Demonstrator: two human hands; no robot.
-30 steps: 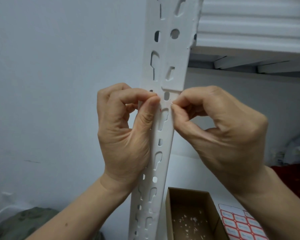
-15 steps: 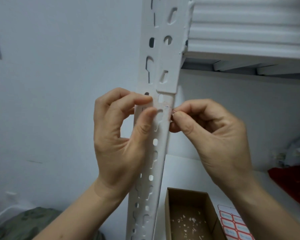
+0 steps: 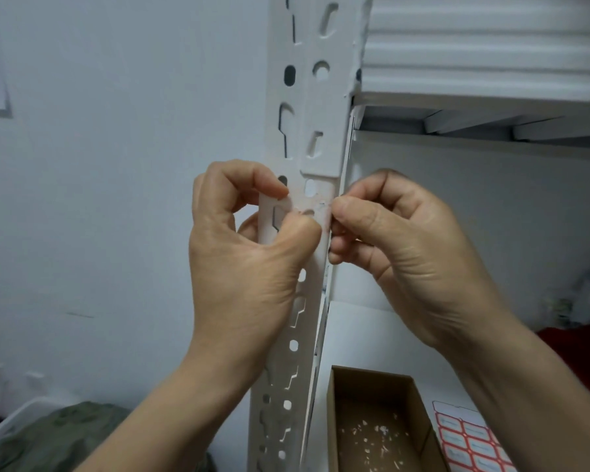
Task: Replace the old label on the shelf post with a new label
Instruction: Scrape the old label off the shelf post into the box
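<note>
The left hand (image 3: 242, 264) pinches the white shelf post (image 3: 315, 141) between thumb and forefinger, while the right hand (image 3: 406, 247), fingers curled shut, picks at label residue (image 3: 321, 207) on its edge.

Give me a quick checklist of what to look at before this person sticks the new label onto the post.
1. Old label off the shelf post: not ok; a pinkish, scuffed residue patch remains by the fingertips.
2. Left hand steadying the post: ok; its fingers wrap the post's edge.
3. Right hand free to pick up a new label: cannot tell; thumb and forefinger are pinched at the post's right edge, and any scrap between them is too small to see.
4. New labels at hand: ok; the label sheet lies at lower right.
5. Place for scraps: ok; the open cardboard box sits below, white flakes inside.
</note>
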